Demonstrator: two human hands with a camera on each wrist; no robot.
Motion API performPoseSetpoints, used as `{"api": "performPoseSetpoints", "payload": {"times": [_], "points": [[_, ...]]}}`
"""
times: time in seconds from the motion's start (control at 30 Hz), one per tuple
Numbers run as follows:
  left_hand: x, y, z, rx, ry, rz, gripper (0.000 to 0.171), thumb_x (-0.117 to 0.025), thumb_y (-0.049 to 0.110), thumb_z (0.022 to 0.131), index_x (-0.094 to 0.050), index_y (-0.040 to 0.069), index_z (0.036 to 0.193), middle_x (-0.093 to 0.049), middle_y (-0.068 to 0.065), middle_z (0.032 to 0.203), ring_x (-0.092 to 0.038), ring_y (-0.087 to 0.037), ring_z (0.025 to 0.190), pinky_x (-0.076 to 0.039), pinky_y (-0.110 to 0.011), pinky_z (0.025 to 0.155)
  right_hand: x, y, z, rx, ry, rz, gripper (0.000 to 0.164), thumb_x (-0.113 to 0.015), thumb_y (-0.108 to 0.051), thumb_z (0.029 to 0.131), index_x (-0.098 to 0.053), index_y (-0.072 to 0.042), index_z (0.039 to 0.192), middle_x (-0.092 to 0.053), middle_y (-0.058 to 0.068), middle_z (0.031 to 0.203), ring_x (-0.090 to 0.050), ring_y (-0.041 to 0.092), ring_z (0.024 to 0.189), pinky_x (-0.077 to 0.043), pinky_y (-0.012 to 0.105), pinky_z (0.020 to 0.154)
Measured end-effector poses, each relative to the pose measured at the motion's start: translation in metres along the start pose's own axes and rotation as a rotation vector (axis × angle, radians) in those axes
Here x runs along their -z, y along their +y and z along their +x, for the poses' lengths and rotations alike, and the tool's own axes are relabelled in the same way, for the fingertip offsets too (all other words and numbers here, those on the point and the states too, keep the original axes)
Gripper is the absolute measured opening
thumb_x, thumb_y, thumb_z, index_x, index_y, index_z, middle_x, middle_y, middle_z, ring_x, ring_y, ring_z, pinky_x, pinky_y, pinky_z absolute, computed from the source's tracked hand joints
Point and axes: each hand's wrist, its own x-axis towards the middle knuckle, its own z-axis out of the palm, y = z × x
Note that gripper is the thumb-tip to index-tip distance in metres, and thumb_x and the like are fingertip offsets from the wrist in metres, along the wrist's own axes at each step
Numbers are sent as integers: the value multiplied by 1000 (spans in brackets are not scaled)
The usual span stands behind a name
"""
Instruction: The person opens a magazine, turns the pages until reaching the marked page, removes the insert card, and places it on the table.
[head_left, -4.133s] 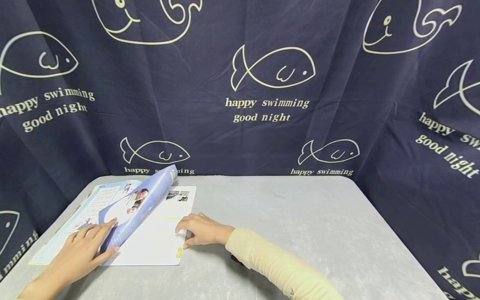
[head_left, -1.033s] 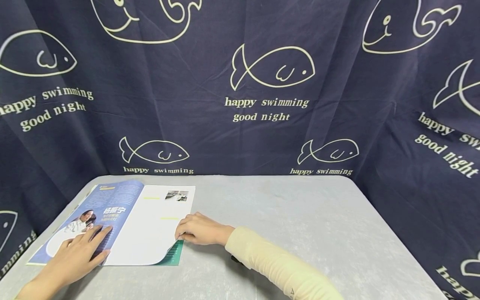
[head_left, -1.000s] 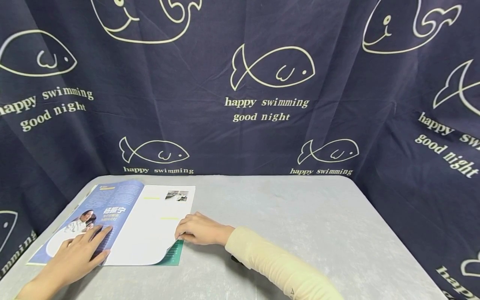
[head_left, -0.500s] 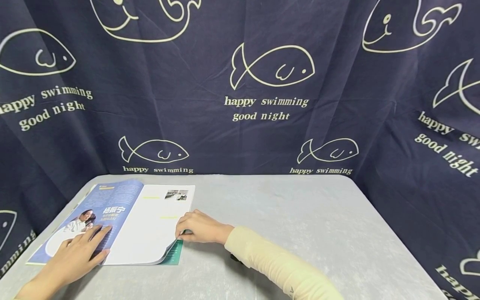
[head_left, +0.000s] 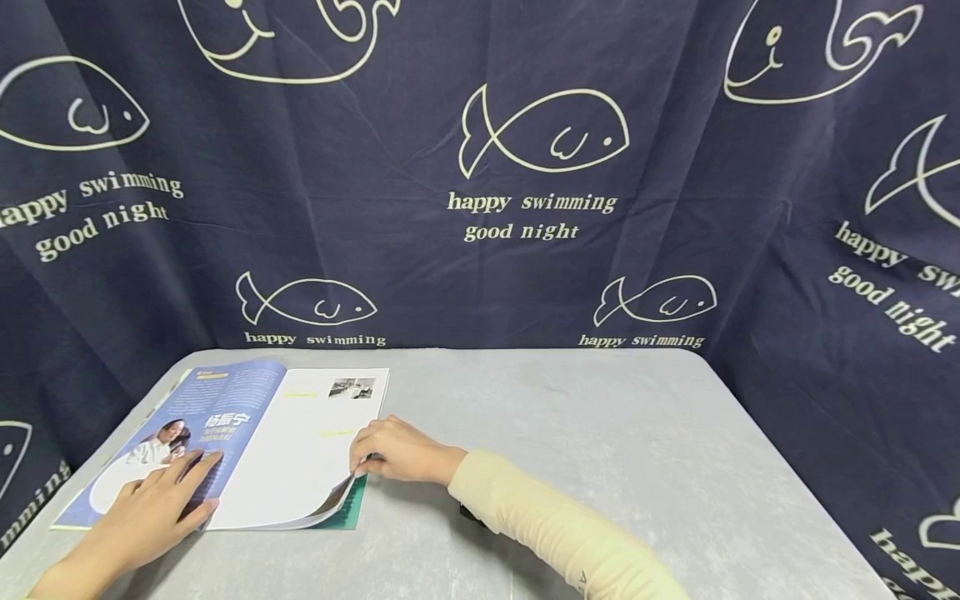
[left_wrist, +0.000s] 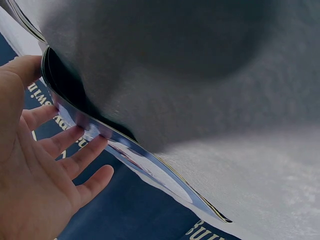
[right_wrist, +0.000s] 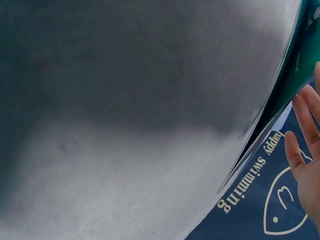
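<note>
An open magazine [head_left: 288, 467] lies at the table's left side, with a blue page [head_left: 217, 400] on its left and a mostly white page [head_left: 307, 425] on its right. My left hand [head_left: 150, 508] rests on the blue page near the fold, fingers spread; the left wrist view shows its fingertips on the page. At the right edge, my right hand [head_left: 401, 450] pinches several pages between thumb and fingers. Their lower corner bends upward, baring a brownish underside and a green page [head_left: 347, 512] below. In the right wrist view, only part of the right hand [right_wrist: 307, 150] shows.
The magazine lies on a grey table [head_left: 585, 433]. A dark blue curtain [head_left: 420, 275] with fish drawings and lettering hangs behind and at both sides. Part of a small black object [head_left: 471, 515] shows under the right forearm.
The curled blue page has come down flat on the left. My right hand has closed on the right-hand pages, and their lower corner has risen slightly more. My left hand stays on the magazine.
</note>
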Motion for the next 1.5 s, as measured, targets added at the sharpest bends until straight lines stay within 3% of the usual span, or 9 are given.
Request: {"api": "performPoseSetpoints", "payload": {"times": [0.2,0.63,1.03,1.3,1.5], "points": [[0,1,0,1,-9,-18,57,-63,37,83,-43,10,129,-46,-23,125,-50,-49,104,-38,-63,70,2,-1,1,-18,20,34,8,-64,-27,83,-69,-23,87,-67,-16,91,-56,-2,84,-31,8,74],[3,3,0,-14,-12,-38,58,-64,41,81,-44,13,128,-45,-20,126,-51,-49,100,-40,-62,66,5,-6,5,-50,17,-2,5,-61,-26,86,-65,-24,88,-66,-16,92,-56,0,86,-34,11,78],[4,5,-1,-44,48,-33,78,-70,58,66,-47,13,125,-44,-19,127,-52,-49,98,-40,-61,64,8,-10,9,-80,98,-3,4,-60,-26,85,-64,-23,86,-65,-16,88,-54,-2,83,-33,12,78],[3,4,-1,-74,91,-17,88,-72,64,56,-49,13,124,-45,-17,126,-45,-42,106,-38,-61,68,10,-12,12,-103,139,-26,5,-60,-26,85,-64,-24,88,-61,-17,82,-51,-3,81,-31,13,77],[3,4,2,-125,149,14,91,-70,69,51,-53,11,119,-45,-13,124,-46,-37,102,-40,-58,63,11,-13,13,-107,155,-45,6,-59,-26,85,-64,-25,89,-62,-16,84,-51,-3,81,-31,14,77]]}}
